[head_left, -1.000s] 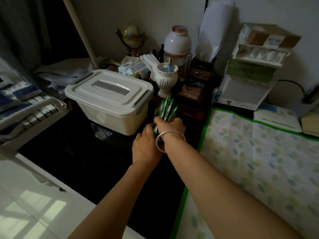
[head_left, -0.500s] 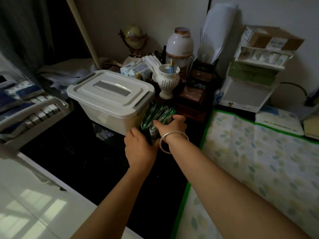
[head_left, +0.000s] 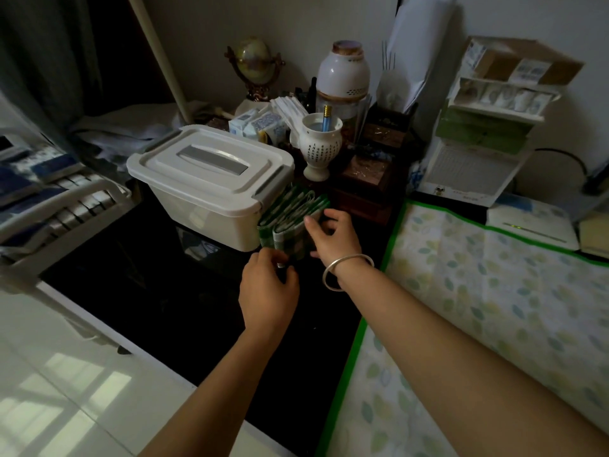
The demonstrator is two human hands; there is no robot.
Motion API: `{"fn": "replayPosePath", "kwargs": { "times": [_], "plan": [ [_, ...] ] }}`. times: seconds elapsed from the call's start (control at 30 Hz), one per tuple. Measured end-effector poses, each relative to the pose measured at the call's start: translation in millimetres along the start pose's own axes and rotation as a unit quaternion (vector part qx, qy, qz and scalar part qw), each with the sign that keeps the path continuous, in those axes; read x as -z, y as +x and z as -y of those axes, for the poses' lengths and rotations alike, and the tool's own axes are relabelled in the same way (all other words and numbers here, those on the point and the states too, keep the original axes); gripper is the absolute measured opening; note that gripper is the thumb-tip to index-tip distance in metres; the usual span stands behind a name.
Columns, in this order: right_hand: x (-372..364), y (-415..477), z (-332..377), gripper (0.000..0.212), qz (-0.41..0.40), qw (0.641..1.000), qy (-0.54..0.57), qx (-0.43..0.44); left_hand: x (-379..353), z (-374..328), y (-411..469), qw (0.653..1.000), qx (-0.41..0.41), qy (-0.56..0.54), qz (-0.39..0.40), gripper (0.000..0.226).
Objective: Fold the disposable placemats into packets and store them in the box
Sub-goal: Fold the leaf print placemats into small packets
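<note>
On the dark table the packets stand against the shut box's right side, long axis running away from me. My right hand, fingers spread, touches their right face. My left hand curls at their near end, grip unclear.

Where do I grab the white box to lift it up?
Probably the grey handle lying flat in the middle of the lid of the white box, reached from above. It sits in the centre, so the box should hang level, and the grey clips at both ends look shut. The side walls are smooth, and folded placemats stand close beside the right one.
</note>
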State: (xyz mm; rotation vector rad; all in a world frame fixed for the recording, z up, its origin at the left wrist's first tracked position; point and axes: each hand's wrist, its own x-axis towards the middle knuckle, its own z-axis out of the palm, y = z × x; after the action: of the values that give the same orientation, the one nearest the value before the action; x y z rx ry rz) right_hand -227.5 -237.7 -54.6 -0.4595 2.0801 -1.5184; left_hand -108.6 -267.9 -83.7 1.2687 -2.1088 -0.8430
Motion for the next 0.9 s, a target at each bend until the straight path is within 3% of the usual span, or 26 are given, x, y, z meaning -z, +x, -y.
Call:
{"fn": "replayPosePath", "kwargs": {
  "times": [0.3, 0.57, 0.77, 0.9],
  "plan": [
    [37, -4, -16, 0.025, -0.043, 0.996, 0.062, -0.053, 0, -3, -22, 0.999, -0.005, -0.014, 0.046, 0.011],
    [60, -43, -30, 0.015, 0.021, 0.999, 0.002, -0.033, 1, -15, -51, 0.994, -0.030, -0.028, 0.104, 0.014],
    [121, -102, -59, 0.012, 0.036, 0.990, -0.134, 0.020, -1, -27, -112, 0.968, -0.142, -0.020, 0.205, 0.013],
    [181, -171, -89, 0.013, -0.020, 0.961, -0.259, 0.095, -2, -44, -162, 0.904, -0.295, 0.033, 0.308, 0.034]
  ]
}}
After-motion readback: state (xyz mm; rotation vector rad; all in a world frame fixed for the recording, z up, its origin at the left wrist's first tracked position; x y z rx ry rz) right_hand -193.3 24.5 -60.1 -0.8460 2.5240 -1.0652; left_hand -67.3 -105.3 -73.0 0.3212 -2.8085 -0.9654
